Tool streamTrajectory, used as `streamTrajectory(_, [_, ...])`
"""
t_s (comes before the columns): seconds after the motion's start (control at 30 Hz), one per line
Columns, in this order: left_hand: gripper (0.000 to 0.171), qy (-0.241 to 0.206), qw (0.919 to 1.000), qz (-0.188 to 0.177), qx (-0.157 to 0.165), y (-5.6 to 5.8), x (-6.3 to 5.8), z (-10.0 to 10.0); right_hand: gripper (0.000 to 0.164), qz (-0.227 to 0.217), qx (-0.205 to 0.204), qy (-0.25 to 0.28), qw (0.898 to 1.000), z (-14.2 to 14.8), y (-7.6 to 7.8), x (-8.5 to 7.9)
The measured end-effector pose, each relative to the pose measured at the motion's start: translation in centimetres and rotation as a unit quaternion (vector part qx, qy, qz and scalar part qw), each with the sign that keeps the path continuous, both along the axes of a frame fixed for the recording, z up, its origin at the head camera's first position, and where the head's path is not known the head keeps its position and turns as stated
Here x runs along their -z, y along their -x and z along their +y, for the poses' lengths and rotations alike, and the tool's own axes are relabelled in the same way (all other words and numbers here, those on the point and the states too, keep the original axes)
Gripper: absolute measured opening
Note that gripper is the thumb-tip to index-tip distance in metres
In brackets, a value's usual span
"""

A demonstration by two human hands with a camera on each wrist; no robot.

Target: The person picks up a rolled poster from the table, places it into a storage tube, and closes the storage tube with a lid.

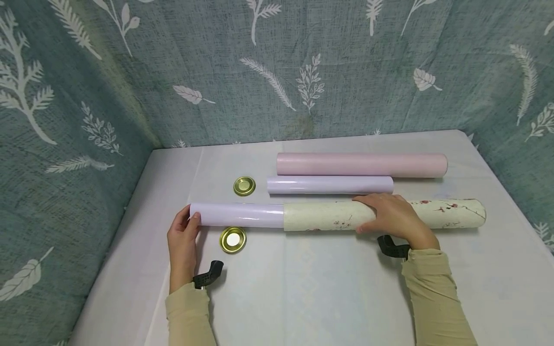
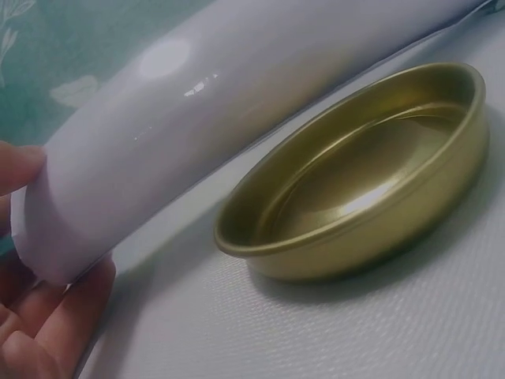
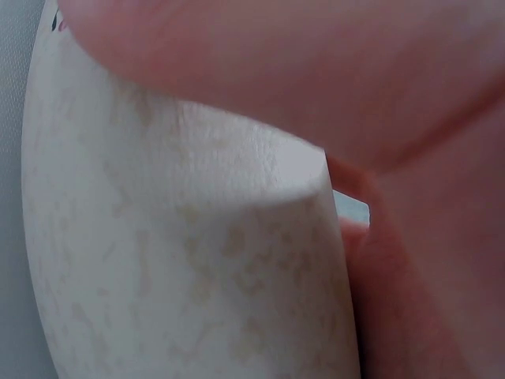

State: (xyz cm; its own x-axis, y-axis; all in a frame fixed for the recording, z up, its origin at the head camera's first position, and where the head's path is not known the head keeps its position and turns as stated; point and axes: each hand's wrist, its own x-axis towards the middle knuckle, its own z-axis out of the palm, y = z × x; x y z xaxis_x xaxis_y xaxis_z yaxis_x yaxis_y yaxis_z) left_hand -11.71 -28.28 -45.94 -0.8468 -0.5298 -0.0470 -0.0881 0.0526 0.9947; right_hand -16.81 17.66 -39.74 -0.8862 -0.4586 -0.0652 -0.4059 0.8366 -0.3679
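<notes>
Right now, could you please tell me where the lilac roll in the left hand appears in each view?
Head: lilac roll left of centre, meeting the floral roll.
Left wrist: slanting from left to upper right.
Right wrist: not visible.
Landmark, head and left wrist: the left hand at its end.

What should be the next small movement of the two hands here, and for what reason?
Probably the left hand should slide the held lavender roll straight along the patterned tube, though the direction, in or out, is unclear. It grips the roll's outer end, the other end seems to be inside the tube, and the right hand holds the tube.
</notes>
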Motion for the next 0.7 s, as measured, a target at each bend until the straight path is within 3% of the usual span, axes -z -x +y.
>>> streamTrajectory(0.53, [0.045, 0.016, 0.9997, -0.013, 0.012, -0.01, -0.15, 0.31, 0.077, 0.01, -0.013, -0.004, 1.0, -0.17, 0.13, -0.01])
streamTrajectory(0.7, [0.047, 0.027, 0.999, -0.01, 0.034, -0.11, -0.22, 0.27, 0.077, 0.007, -0.012, 0.001, 1.0, -0.55, 0.02, 0.13])
